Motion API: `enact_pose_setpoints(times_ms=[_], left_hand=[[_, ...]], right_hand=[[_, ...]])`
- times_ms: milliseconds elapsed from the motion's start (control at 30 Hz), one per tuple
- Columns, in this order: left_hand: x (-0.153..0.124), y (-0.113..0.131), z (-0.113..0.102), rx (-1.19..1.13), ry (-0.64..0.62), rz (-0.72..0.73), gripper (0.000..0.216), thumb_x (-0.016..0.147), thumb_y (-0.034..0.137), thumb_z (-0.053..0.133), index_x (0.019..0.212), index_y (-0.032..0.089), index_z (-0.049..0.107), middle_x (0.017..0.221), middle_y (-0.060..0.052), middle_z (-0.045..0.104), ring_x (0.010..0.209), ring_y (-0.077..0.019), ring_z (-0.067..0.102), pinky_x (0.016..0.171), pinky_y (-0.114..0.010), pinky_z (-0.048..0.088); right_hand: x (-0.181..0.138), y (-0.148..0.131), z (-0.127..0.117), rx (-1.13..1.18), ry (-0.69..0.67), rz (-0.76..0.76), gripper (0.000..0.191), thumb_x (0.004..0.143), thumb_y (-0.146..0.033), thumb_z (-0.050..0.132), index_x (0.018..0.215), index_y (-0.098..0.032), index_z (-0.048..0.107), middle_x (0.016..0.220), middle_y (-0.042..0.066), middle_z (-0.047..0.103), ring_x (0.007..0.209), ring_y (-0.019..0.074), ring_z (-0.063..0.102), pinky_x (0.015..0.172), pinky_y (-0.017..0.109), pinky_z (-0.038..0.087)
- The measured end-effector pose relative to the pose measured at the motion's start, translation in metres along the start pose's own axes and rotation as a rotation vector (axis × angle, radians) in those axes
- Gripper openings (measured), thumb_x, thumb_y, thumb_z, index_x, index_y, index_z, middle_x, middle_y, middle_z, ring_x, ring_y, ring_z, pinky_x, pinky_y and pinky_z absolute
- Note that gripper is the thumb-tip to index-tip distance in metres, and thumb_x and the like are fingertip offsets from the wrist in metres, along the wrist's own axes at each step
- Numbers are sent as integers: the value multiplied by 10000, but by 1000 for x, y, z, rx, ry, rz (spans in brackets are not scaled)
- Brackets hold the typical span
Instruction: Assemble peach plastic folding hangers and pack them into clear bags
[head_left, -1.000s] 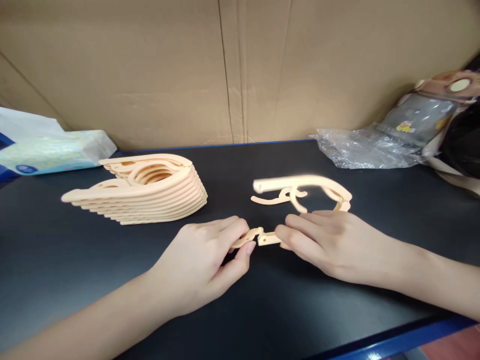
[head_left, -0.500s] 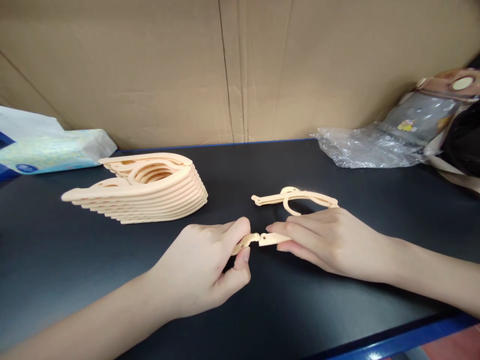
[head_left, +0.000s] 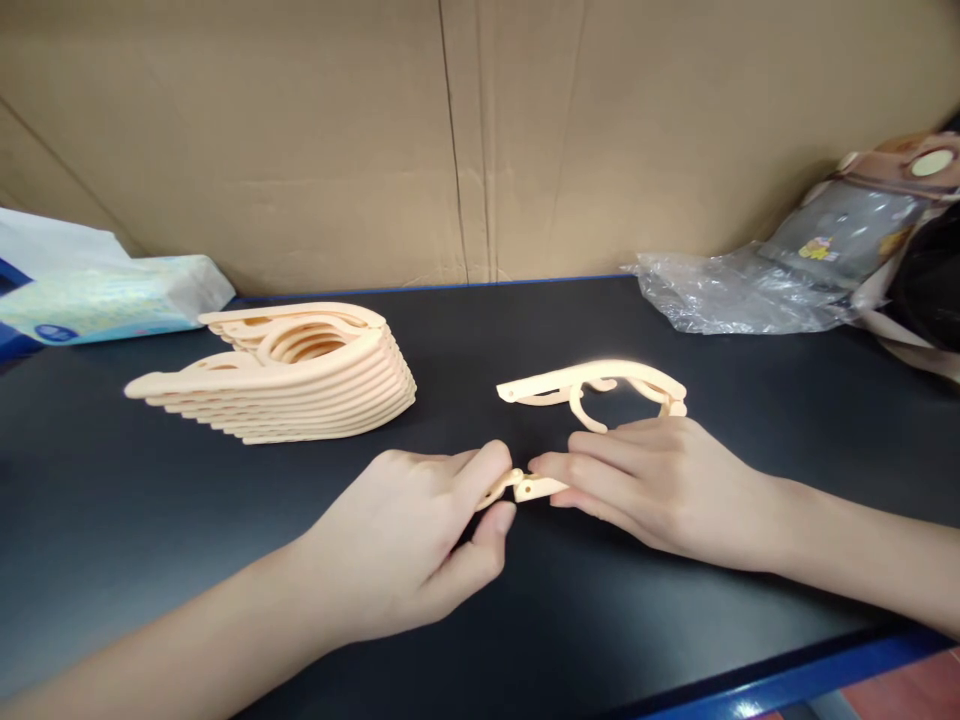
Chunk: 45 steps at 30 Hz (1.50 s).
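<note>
My left hand (head_left: pixel 420 545) pinches a small cream plastic piece (head_left: pixel 491 492) with a hole, mostly hidden by the fingers. Its tip meets the holed end of a cream hanger arm (head_left: pixel 541 487) that my right hand (head_left: pixel 660 495) grips from above. Just beyond my right hand, a folding hanger (head_left: pixel 622 370) shows its curved arm and hook above the black table. Whether this is joined to the arm under my fingers, I cannot tell. To the left stands a neat stack of folded cream hangers (head_left: pixel 337 395).
A tissue pack (head_left: pixel 127 295) lies at the back left. Crumpled clear plastic (head_left: pixel 712 295) and a transparent bottle (head_left: pixel 847 225) with a brown top sit at the back right. Cardboard (head_left: pixel 337 150) walls off the rear of the black table (head_left: pixel 570 620).
My left hand has moved slightly right, with the small piece closer to my right fingers. The hanger beyond my right hand has tilted, its curved arm turning up and showing more of its side.
</note>
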<state>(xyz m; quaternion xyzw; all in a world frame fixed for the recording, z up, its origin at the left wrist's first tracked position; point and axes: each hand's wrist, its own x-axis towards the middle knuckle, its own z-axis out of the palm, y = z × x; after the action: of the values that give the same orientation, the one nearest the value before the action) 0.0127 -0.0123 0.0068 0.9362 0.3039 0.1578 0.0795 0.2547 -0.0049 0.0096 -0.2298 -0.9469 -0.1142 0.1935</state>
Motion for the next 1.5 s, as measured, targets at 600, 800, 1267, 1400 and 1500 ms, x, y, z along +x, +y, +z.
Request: enact_pose_setpoints(times_ms=[600, 800, 1267, 1400, 1500], left_hand=[[3, 3, -1, 292, 10, 92, 374, 1075, 371, 142, 806, 221, 354, 582, 60, 538, 427, -115, 581, 387, -252, 313], [3, 5, -1, 359, 8, 108, 396, 1074, 354, 117, 782, 224, 352, 560, 60, 510, 410, -121, 575, 377, -262, 304], [4, 4, 0, 478, -28, 142, 361, 1066, 298, 149, 779, 226, 356, 583, 52, 473, 396, -145, 531, 380, -292, 293], [4, 6, -2, 544, -13, 174, 338, 1056, 259, 203, 772, 222, 382, 581, 46, 465, 391, -153, 510, 381, -305, 299], [3, 7, -4, 597, -10, 197, 325, 1044, 239, 243, 761, 218, 401, 580, 38, 464, 393, -159, 498, 381, -311, 307]], right_hand=[[0, 0, 4, 61, 65, -40, 286, 1042, -262, 410, 1047, -131, 664, 715, -9, 656, 554, 105, 558, 522, 262, 394], [2, 0, 2, 54, 64, -54, 343, 1052, -264, 369, 996, -140, 684, 654, -21, 591, 514, 102, 487, 495, 253, 362], [0, 1, 1, 140, -5, -28, 388, 1060, -285, 326, 1000, -156, 687, 680, -15, 599, 510, 98, 460, 478, 257, 343], [1, 1, 0, 172, -26, -21, 397, 1061, -286, 319, 1001, -146, 686, 695, -11, 612, 511, 90, 486, 475, 252, 348], [1, 0, -2, 218, -74, 0, 371, 1058, -275, 332, 1036, -140, 677, 738, 1, 645, 550, 90, 537, 492, 247, 364]])
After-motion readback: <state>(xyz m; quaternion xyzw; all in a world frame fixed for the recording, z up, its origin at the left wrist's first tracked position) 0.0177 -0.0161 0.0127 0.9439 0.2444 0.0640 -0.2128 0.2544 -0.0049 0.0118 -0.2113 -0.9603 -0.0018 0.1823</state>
